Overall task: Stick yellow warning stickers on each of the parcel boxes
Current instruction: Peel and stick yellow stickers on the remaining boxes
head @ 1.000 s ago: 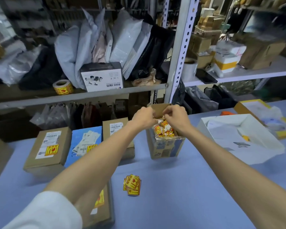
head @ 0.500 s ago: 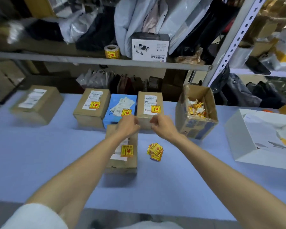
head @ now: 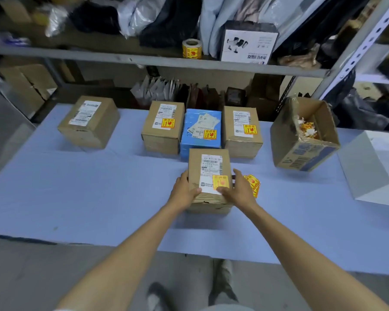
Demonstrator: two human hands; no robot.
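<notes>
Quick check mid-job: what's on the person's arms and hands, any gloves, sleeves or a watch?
No gloves on the left hand or the right hand. No watch or wristband shows on either wrist. Both forearms are uncovered down to the frame's bottom edge.

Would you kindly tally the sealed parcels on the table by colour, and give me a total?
Brown parcels: 4 (far-left parcel, back-left parcel, back-right parcel, near parcel)
Blue parcel: 1
Total: 5
</notes>
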